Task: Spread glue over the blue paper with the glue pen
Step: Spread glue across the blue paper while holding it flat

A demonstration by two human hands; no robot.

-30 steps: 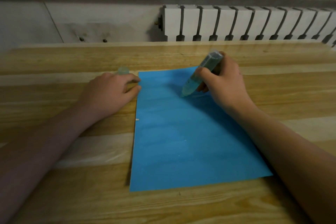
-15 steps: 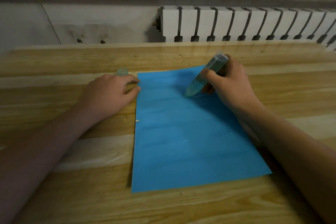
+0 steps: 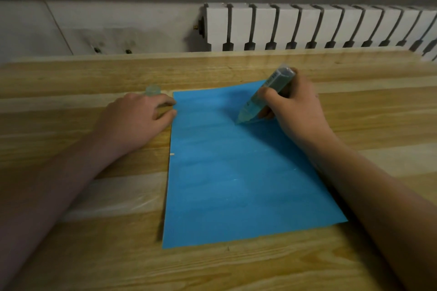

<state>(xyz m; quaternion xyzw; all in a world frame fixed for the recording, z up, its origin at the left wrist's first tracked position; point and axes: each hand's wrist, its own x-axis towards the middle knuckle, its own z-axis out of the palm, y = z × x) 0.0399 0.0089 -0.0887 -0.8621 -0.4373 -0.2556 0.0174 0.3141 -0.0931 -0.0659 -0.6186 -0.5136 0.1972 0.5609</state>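
Glue pen [image 3: 264, 95] sat clamped in the curled fingers [image 3: 268, 92] and thumb of the right hand [image 3: 295, 111], tilted so that its dark capless rear end pointed away from the person and its pale translucent tip met the blue paper [image 3: 236, 184] in the far half of the sheet, a little right of its middle. A thin wet-looking streak lay on the paper just beside the tip, under the hand. The heel of that hand and its forearm lay across the paper's right side, reaching back past its near right corner. The left hand [image 3: 134, 120] lay palm down off the paper's left edge, its fingers loosely bent and gripping nothing, with the fingertips [image 3: 171, 103] touching that edge close to the far left corner. A small translucent cap [image 3: 152, 90] stood just beyond the left hand's knuckles, left of the paper's far left corner; whether the hand touched it could not be told. A tiny pale chip [image 3: 172, 154] lay against the paper's left edge, nearer the person than the fingertips. The paper lay flat on a wooden table [image 3: 94, 255], skewed slightly. Beyond the paper's far edge, past the table, stood a white radiator [image 3: 307, 26] against a grey wall.
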